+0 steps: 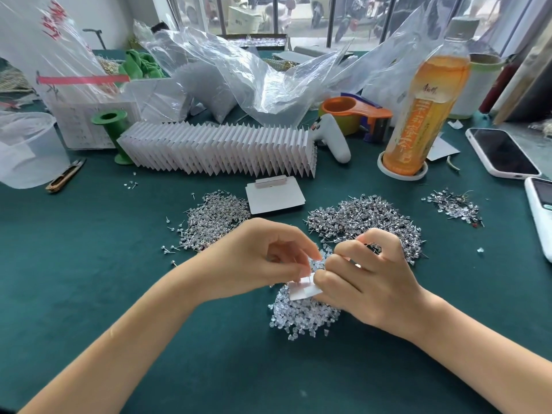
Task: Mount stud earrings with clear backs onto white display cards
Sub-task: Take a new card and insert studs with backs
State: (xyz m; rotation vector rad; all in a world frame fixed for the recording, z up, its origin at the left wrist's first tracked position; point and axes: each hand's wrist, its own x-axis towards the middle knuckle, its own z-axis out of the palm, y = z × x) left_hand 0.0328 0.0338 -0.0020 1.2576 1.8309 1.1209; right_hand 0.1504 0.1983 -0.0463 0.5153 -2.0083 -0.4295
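A small white display card [304, 289] is held between both hands just above a heap of clear earring backs [301, 316]. My left hand [254, 258] pinches its upper left edge, where thin stud posts stick through. My right hand [367, 276] closes on the card's right side; whether its fingertips also hold a clear back is hidden. Two piles of silver stud earrings lie behind the hands, one at the left [212, 219] and one at the right [367, 219]. A blank card [274, 198] lies between them. A long fanned row of finished cards [221, 150] stands farther back.
A smaller pile of studs [457, 206] lies far right beside two phones [501, 152]. An orange drink bottle [424, 109], a tape dispenser [355, 113], a white controller [333, 137], a green spool [115, 132], snips [65, 176] and plastic bags [239, 73] crowd the back of the green table [89, 264].
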